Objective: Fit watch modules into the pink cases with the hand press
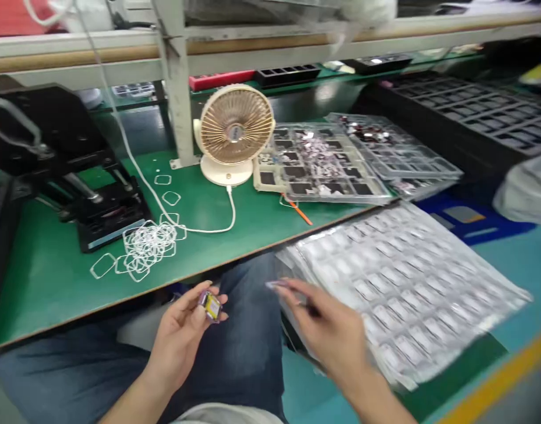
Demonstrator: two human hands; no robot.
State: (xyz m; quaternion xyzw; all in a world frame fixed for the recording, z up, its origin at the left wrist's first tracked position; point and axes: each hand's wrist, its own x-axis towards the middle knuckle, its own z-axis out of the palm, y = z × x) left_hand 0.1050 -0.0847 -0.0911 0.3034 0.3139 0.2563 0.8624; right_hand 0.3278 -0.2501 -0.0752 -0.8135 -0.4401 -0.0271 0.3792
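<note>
My left hand [184, 330] is closed around a small square device [212, 306] with a purple rim and a yellow label facing up. It is held above my lap, past the green bench's front edge. To the right, my right hand [323, 324] pinches a small, thin, pale piece [274, 284] between thumb and fingertips; blur hides what kind it is. The two hands are apart. Beside my right hand lies a clear plastic tray [418, 368] with rows of small pale parts in its pockets.
On the green bench [253, 235] lie a pile of white square ring gaskets [149, 244] and an orange stick [300, 213]. A small fan [235, 132] with a white cable stands behind. A black press-like fixture [93, 176] is at left. Parts trays [332, 191] lie right of the fan.
</note>
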